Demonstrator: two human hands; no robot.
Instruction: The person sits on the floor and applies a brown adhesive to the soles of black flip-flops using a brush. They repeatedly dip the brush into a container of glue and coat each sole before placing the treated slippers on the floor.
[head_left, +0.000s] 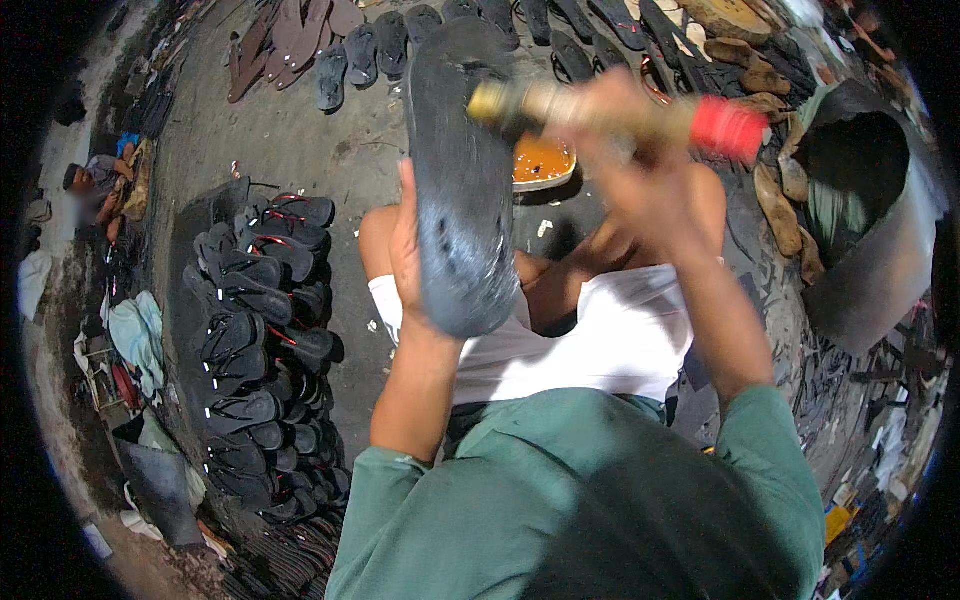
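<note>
A long black sandal sole [462, 190] stands tilted up in front of me, its lower half glossy as if wet and pitted with small holes. My left hand [408, 240] grips its left edge and lower end, thumb along the side. At the sole's upper right, my right hand [625, 140] is wrapped around a stick-shaped tool [545, 103] with a yellow tip and a red end. Motion smears the tool, so its exact kind is unclear; the yellow tip overlaps the sole, and contact cannot be judged. Behind them sits a white-rimmed bowl [548, 184] of orange, speckled liquid.
Many black sandals [265, 340] are piled on the floor at left. More sandals [390, 45] line the far side. Wooden foot-shaped forms [775, 210] and a rolled dark sheet [870, 270] stand at right. Another person [95, 190] sits at far left.
</note>
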